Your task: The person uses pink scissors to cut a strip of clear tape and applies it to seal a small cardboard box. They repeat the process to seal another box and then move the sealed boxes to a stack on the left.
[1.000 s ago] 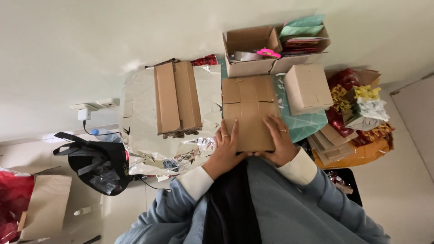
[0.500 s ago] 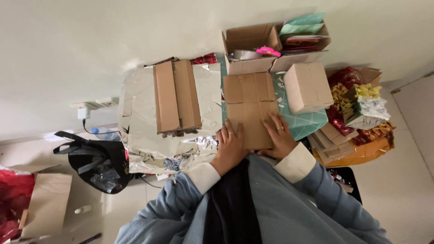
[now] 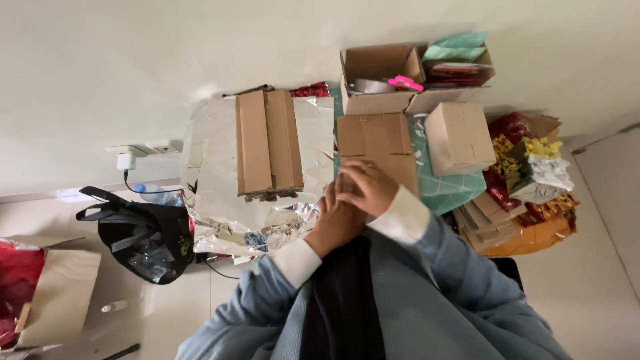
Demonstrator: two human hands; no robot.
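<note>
Cardboard is what your hands are on: a flat brown carton (image 3: 377,150) lying on the teal patterned paper (image 3: 453,190) that covers the right part of the work surface. Your right hand (image 3: 367,187) lies open across the carton's near end, fingers spread and pressing down, clamped on nothing. Your left hand (image 3: 337,220) sits just beside it at the near edge, partly under the right; you cannot tell from this view whether its fingers are closed on the carton or only resting against it.

Left of the carton, a long folded cardboard box (image 3: 267,143) rests on a crinkled sheet of silver foil wrap (image 3: 213,173), which hangs loose over the near edge. Beyond the carton stands an open cardboard box (image 3: 383,80) holding a roll of tape (image 3: 373,85) and something bright pink (image 3: 405,83). A closed, small cube-shaped box (image 3: 460,137) sits just to the carton's right.

Further right, a heap of flattened cartons (image 3: 493,220), red and gold wrapping and an orange bag (image 3: 533,237) is piled up. On the pale floor to the left lies a black bag (image 3: 143,237), with a white charger (image 3: 125,161) plugged into the wall above it and a brown paper bag (image 3: 60,293) further left
</note>
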